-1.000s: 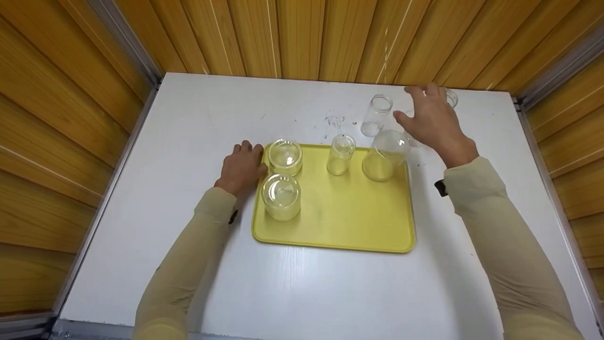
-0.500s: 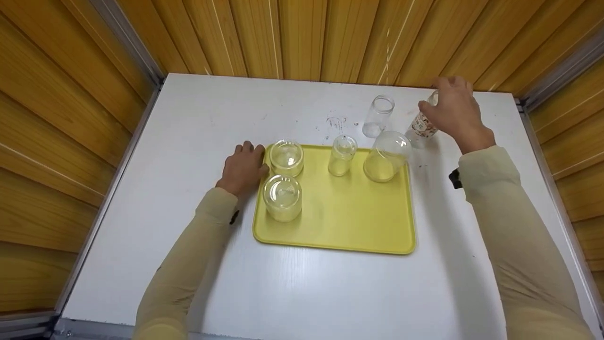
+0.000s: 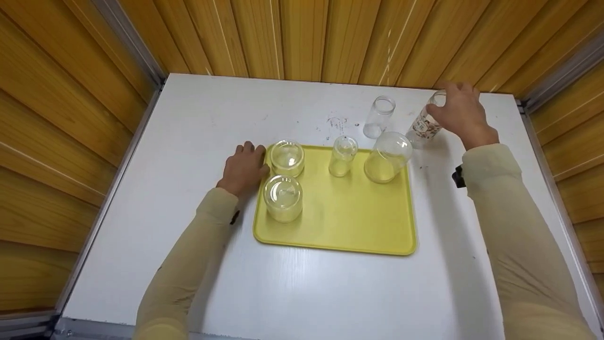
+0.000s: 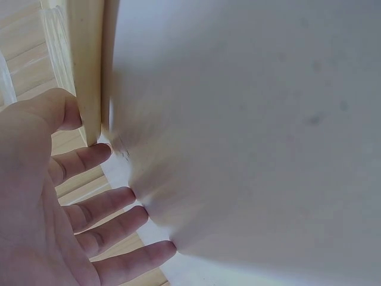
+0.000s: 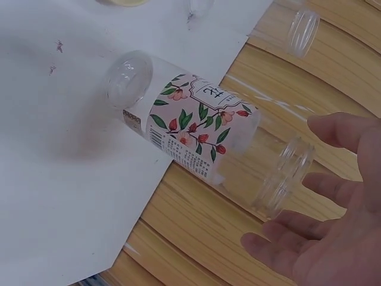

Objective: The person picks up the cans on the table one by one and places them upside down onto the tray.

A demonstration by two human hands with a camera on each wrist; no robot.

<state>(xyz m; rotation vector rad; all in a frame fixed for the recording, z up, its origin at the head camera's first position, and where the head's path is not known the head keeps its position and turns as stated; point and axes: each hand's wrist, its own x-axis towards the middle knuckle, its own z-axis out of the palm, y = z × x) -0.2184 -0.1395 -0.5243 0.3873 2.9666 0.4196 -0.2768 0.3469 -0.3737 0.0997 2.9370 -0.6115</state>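
Observation:
In the head view, my right hand (image 3: 460, 111) is at the top of an upright clear jar (image 3: 422, 125) with a floral label. The right wrist view shows this labelled jar (image 5: 202, 125) with its mouth uncovered, and my fingers relaxed around the threaded neck without a visible grip. My left hand (image 3: 242, 169) lies at the left edge of a yellow tray (image 3: 354, 217). From the left wrist, its thumb meets the tray's side (image 4: 86, 65) while the fingertips rest on the white table.
Upside-down clear jars stand on the tray: two at left (image 3: 287, 158), a narrow jar (image 3: 343, 156) at the back middle, a wide jar (image 3: 388, 156) at back right. Behind the tray stands another clear jar (image 3: 379, 117), mouth up. Wood-patterned walls (image 3: 302, 42) bound the table.
My right hand has moved right from over the labelled jar to the right side of its mouth, uncovering the label. The left hand has stayed at the tray.

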